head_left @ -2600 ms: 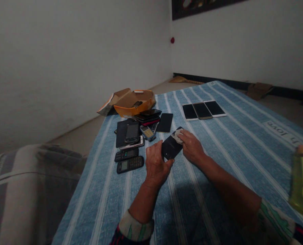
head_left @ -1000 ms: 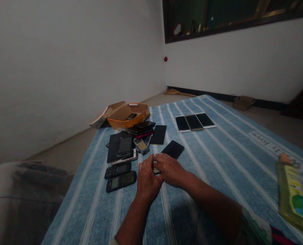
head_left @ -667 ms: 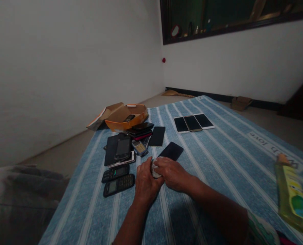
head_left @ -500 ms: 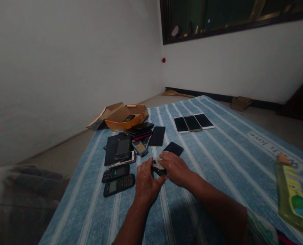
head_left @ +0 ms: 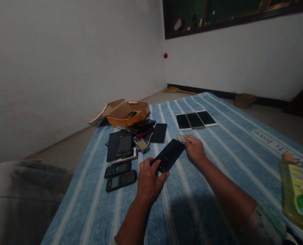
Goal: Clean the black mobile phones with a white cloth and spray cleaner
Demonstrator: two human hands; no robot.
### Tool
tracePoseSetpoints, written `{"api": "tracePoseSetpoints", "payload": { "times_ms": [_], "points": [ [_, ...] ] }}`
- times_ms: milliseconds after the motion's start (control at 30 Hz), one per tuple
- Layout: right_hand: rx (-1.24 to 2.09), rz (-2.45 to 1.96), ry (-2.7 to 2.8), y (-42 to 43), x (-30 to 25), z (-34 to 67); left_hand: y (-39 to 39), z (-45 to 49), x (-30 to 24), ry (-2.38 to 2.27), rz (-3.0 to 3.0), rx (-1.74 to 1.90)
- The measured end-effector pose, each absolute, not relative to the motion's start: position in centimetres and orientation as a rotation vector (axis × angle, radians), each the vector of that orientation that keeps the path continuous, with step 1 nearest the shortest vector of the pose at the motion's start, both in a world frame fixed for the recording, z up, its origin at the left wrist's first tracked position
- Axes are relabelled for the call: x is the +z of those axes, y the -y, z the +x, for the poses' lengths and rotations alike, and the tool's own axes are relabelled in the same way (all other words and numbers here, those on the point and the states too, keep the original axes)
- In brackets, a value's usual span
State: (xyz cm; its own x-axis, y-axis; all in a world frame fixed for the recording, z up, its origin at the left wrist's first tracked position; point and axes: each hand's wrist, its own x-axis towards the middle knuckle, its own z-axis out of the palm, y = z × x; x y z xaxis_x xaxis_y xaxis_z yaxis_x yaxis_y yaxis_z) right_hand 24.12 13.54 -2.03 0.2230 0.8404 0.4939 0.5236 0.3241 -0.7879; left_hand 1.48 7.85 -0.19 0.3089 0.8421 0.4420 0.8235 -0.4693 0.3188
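Observation:
A dark smartphone [head_left: 168, 154] lies slantwise on the blue striped cloth [head_left: 192, 183]. My left hand [head_left: 151, 177] grips its near end between thumb and fingers. At the far right corner of the phone, my right hand [head_left: 195, 148] pinches a crumpled whitish wipe [head_left: 182, 138] against the edge. To the left lie two black keypad phones [head_left: 121, 180], and beyond them a dark smartphone [head_left: 124, 145] rests on a stack. A blue keypad phone [head_left: 141, 144] and a black phone [head_left: 159, 133] lie just behind my left hand.
An open orange cardboard box [head_left: 128, 119] stands at the far left with a phone inside. Three smartphones [head_left: 196, 120] lie in a row at the back. A yellow-green bottle [head_left: 296, 194] lies at the right. White walls [head_left: 64, 68] border the far side.
My right hand has slid the wipe from the phone's near end up to its far right corner, uncovering the phone. My left hand stays on the near end. The view has shifted slightly.

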Motion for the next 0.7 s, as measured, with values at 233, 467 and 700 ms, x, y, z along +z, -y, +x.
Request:
{"api": "tracePoseSetpoints", "payload": {
  "times_ms": [233, 467, 700],
  "points": [
    [0.462, -1.288, 1.335, -13.5, -1.8, 24.2, -7.5, 1.7, -0.2, -1.606, 2.675, 0.754],
    [0.472, -1.278, 1.34, -13.5, -1.7, 24.1, -7.2, 2.5, 0.1, -1.688, 2.71, 0.645],
    [0.509, -1.253, 1.22, -13.2, -1.0, 23.7, -7.9, 2.0, -0.8, -1.584, 2.702, 0.888]
  ]
}}
